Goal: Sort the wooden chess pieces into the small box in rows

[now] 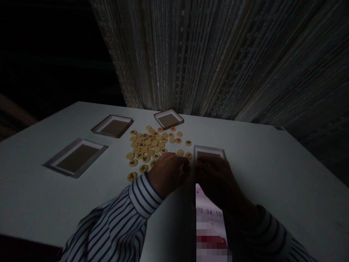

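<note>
My left hand is over the near right edge of a spread of round wooden pieces, its fingers curled; what they hold, if anything, is hidden. Some pieces show black or red characters, others are plain. Close beside it, my right hand is above a lit phone and covers the near part of an open shallow box. The fingers of this hand are bent and dark, and I cannot make out anything in them. Both sleeves are striped.
Three more shallow open boxes lie on the white table: one at the left, one at the back left and one at the back. A strand curtain hangs behind the table.
</note>
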The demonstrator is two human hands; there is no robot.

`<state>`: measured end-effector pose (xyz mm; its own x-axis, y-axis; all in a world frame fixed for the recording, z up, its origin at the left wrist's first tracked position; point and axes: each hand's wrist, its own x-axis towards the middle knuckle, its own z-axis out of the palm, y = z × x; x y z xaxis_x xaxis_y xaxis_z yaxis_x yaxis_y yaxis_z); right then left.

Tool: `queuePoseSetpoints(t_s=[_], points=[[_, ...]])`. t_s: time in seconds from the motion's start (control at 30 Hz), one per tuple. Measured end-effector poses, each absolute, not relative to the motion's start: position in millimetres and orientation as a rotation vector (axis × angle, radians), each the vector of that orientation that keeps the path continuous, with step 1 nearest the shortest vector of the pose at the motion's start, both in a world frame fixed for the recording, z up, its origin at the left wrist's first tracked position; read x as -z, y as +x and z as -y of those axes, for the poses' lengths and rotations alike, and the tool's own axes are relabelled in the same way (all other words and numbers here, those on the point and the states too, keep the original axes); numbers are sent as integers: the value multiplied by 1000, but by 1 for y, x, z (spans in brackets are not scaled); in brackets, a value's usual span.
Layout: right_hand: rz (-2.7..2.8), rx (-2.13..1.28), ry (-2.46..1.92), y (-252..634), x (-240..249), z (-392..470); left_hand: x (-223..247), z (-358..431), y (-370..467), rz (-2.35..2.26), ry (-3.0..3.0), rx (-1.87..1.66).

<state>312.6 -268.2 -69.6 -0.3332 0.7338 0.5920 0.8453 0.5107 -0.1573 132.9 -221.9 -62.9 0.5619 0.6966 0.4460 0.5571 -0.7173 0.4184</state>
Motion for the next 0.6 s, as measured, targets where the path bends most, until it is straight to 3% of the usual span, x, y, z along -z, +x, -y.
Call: queuePoseSetpoints(t_s=[0.3, 0.6], points=[[2003, 236, -1275, 308, 59, 271, 60, 226, 132, -1060, 2485, -937], [1721, -425, -1443, 303, 58, 276, 60, 229, 133, -984, 2451, -1115]])
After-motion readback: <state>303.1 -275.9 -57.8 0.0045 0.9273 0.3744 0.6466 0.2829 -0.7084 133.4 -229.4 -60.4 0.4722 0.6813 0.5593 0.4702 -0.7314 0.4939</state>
